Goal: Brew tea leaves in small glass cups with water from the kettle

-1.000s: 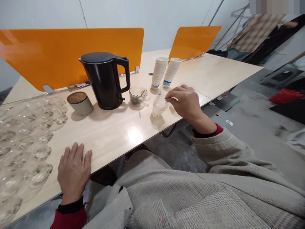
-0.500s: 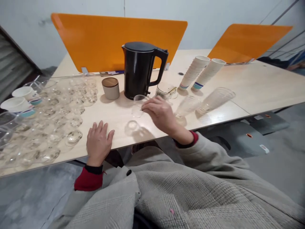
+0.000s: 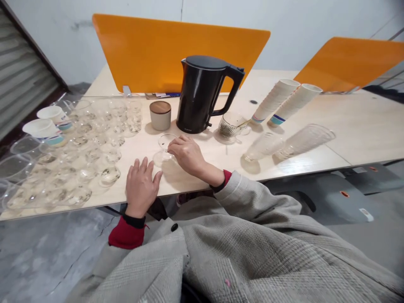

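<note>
My right hand [image 3: 187, 155] is closed, its fingertips together at the side of a clear plastic cup [image 3: 164, 145]. A few dark specks show in this cup; whether its base touches the table I cannot tell. Flat on the table near the front edge, my left hand [image 3: 142, 185] rests with its fingers apart, holding nothing. To its left stand many clear plastic cups [image 3: 109, 174] with dark leaf-like bits in their bottoms. Behind my right hand is a ribbed glass cup [image 3: 227, 126] with dark leaves and a thin spoon handle in it.
A black kettle [image 3: 197, 94] and a wooden-lidded jar [image 3: 160, 115] stand before an orange divider [image 3: 151, 54]. Paper cup stacks [image 3: 274, 101] lean at right, with stacked clear cups [image 3: 306, 141] nearer the edge. Two paper cups [image 3: 44, 128] are at far left. Grey chairs [image 3: 334, 198] stand below.
My right hand has moved left across the table with the clear plastic cup, nearer my left hand. My left hand stays flat. The whole view has shifted somewhat left.
</note>
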Tool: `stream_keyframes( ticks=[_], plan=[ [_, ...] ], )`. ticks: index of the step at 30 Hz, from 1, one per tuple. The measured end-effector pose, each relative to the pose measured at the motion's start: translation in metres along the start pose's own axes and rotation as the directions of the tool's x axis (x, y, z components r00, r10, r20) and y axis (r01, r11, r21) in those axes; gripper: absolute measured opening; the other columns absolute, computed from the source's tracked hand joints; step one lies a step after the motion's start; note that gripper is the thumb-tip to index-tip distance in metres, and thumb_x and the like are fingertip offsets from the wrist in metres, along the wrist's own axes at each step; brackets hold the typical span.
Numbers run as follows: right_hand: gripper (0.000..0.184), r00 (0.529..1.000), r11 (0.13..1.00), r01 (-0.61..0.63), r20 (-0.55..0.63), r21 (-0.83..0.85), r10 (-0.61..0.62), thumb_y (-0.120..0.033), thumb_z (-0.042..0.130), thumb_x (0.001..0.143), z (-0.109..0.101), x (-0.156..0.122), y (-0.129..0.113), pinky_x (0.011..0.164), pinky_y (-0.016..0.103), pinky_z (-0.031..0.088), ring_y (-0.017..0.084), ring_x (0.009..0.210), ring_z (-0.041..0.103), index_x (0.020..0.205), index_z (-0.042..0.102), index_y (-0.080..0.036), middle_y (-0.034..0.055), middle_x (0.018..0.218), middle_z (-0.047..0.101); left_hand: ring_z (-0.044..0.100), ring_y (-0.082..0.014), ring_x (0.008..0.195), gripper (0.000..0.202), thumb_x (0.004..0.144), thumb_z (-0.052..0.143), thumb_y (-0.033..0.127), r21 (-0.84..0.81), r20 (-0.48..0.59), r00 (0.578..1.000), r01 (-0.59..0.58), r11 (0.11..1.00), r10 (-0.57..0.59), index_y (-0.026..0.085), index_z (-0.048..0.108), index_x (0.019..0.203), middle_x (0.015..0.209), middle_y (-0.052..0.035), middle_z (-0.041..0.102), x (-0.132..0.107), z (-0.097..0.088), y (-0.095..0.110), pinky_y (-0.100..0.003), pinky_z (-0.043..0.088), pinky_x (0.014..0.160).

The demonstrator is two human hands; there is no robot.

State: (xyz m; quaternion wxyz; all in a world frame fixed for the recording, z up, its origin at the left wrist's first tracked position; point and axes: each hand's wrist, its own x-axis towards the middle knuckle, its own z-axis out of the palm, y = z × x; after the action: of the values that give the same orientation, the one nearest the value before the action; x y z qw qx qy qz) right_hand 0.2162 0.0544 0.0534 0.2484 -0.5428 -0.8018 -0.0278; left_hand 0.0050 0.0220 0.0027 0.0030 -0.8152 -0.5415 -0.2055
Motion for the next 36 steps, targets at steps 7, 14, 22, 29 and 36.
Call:
stream_keyframes(
  ticks=[7,14,22,29,36],
  plan=[
    [0.026,1.0,1.0,0.006,0.003,-0.001,-0.006,-0.019,0.057,0.107,0.001,0.005,0.004,0.093,0.041,0.044,0.026,0.1,0.056,0.098,0.082,-0.019,0.0102,0.112,0.08,0.048,-0.0421,0.156,0.054,0.108,0.046,0.047,0.013,0.009,1.0,0.006,1.0,-0.006,0.014,0.068,0.145,0.162,-0.0178,0.06,0.001,-0.002,0.001,-0.058,0.039,0.127],
    [0.021,0.997,0.999,0.033,-0.07,0.037,-0.03,-0.019,0.062,0.103,-0.005,0.0,0.007,0.102,0.046,0.05,0.029,0.114,0.062,0.112,0.082,-0.021,0.0105,0.128,0.078,0.05,-0.046,0.153,0.055,0.108,0.047,0.045,0.017,-0.013,1.0,-0.006,1.0,0.006,0.01,0.069,0.144,0.159,-0.0201,0.061,0.0,-0.001,0.001,-0.062,0.041,0.125],
    [0.047,0.96,0.994,-0.082,-0.261,0.074,0.099,-0.038,0.06,0.103,-0.037,0.043,0.045,0.119,0.058,0.047,0.035,0.133,0.06,0.147,0.064,-0.02,0.015,0.149,0.067,0.052,-0.048,0.151,0.053,0.107,0.052,0.044,-0.003,-0.051,0.999,-0.017,1.0,0.017,0.008,0.07,0.142,0.157,-0.022,0.063,-0.001,0.003,0.0,-0.065,0.043,0.124],
    [0.081,0.963,0.962,-0.243,-0.088,0.121,0.254,-0.06,0.07,0.095,0.016,0.135,0.077,0.129,0.062,0.035,0.041,0.16,0.037,0.161,0.046,-0.019,0.0204,0.17,0.044,0.051,-0.0487,0.152,0.053,0.106,0.053,0.044,-0.053,-0.054,0.998,-0.013,0.999,0.01,0.009,0.07,0.142,0.158,-0.0227,0.062,-0.002,0.003,0.001,-0.067,0.043,0.124],
    [0.083,0.939,0.932,-0.344,0.011,0.117,0.345,-0.048,0.082,0.081,0.047,0.156,0.073,0.121,0.06,0.045,0.04,0.147,0.05,0.153,0.05,-0.022,0.0197,0.16,0.048,0.049,-0.048,0.154,0.052,0.106,0.055,0.045,-0.11,-0.031,1.0,-0.001,0.994,-0.002,0.011,0.07,0.142,0.159,-0.0229,0.06,-0.003,0.002,0.002,-0.069,0.042,0.124]
  ],
)
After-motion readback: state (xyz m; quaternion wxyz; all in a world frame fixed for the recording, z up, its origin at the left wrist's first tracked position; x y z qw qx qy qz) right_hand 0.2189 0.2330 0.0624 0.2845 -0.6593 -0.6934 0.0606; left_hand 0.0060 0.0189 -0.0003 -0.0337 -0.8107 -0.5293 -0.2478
